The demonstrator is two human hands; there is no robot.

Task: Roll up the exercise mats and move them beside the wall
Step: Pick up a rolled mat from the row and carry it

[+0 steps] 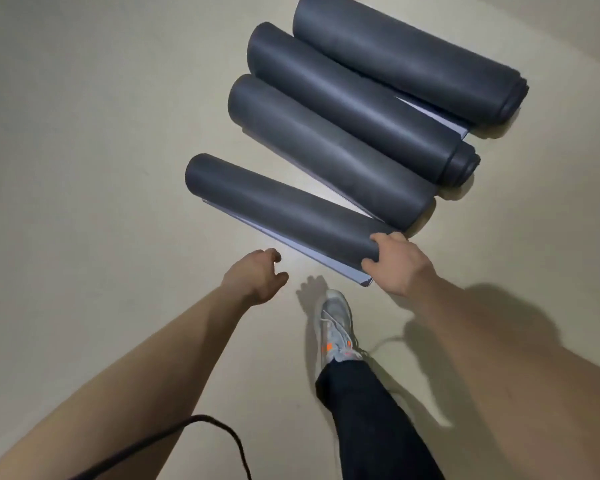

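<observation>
1. My right hand point(395, 265) is clamped on the near end of the nearest mat point(278, 209), fingers curled over the top of the roll. I judge this grip is meant to slide or swing the roll into line with the others.
2. My left hand point(257, 275) hangs free just left of that same end, above the floor point(84, 168). Its fingers are loosely curled and hold nothing. It looks ready to steady the roll.
3. The nearest mat is a dark grey tube lying on the floor, running away from my right hand, up and to the left. A pale loose edge pokes out beneath it on the side facing my left hand, so my hold probably keeps it from unrolling.
4. Beyond my right hand three more rolled mats lie side by side: the second mat point(326, 150), the third mat point(354, 102) and, farthest, the fourth mat point(406, 60).
5. The nearest mat lies at an angle to them. It is close to the second mat beside my right hand and splayed apart at the far end.
6. I cannot tell whether a wall stands beside them.
7. Below and between my hands is my grey shoe point(336, 327) with orange marks. A black cord point(215, 431) lies beside my left forearm.
8. No brand, label or writing is readable anywhere.
</observation>
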